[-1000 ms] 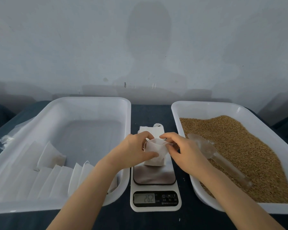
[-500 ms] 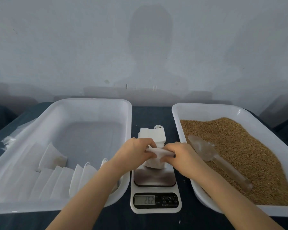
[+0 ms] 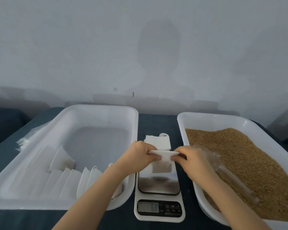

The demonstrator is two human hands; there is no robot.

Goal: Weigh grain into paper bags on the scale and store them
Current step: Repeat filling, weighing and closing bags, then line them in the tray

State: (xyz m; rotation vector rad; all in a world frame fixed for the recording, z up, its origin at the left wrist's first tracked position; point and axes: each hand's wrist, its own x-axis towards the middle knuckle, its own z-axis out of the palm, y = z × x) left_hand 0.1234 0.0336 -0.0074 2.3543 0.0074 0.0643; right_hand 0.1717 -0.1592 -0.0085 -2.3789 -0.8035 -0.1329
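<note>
From my seat I see both forearms entering from the near edge, the left from about 7 o'clock and the right from about 5 o'clock, converging over the far end of the scale (image 3: 159, 185). The left hand (image 3: 137, 157) sits knuckles up, thumb and curled fingers pinching the paper bag (image 3: 161, 164) at the left end of its top edge. The right hand (image 3: 192, 159) mirrors it on the right end.

The top edge is drawn into a flat line running 9 to 3 o'clock. The bag's body hangs below it, mouth up, with a darker patch in its lower half. I cannot tell whether its bottom touches the plate, and the display digits are too blurred to read.

From the scale:
- 12 o'clock: a stack of empty bags (image 3: 158, 141)
- 9 o'clock: the left tray (image 3: 100, 107), holding a row of bags (image 3: 63, 180)
- 3 o'clock: the right tray (image 3: 211, 116), holding grain (image 3: 249, 163) and a clear scoop (image 3: 231, 178)
</note>
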